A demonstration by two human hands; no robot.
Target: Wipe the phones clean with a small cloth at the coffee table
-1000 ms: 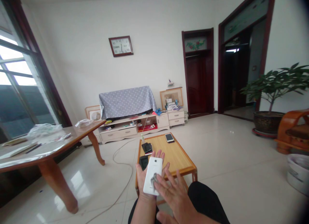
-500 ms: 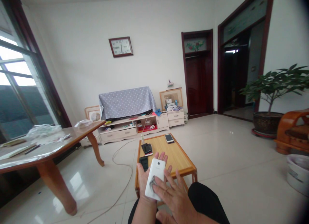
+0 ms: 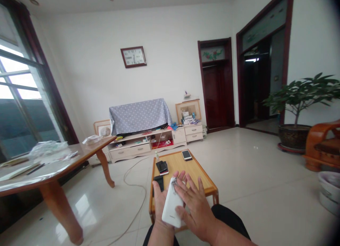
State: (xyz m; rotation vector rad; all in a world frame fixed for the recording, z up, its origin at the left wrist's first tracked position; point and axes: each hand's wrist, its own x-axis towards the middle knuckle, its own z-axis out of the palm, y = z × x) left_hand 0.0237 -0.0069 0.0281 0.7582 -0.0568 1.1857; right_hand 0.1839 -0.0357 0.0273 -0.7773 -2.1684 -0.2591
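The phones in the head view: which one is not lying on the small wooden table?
The white phone: it rests in the left hand, with the right hand over it. The others lie on the small wooden table.

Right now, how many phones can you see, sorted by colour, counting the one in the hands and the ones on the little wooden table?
White: 2, the white phone lying in the left hand under the right hand, and the white-edged phone at the low wooden table's far end.
Black: 2, the black phone and the black phone nearer the hands.
Total: 4.

The right hand (image 3: 195,209) has slid up the white phone (image 3: 172,205).
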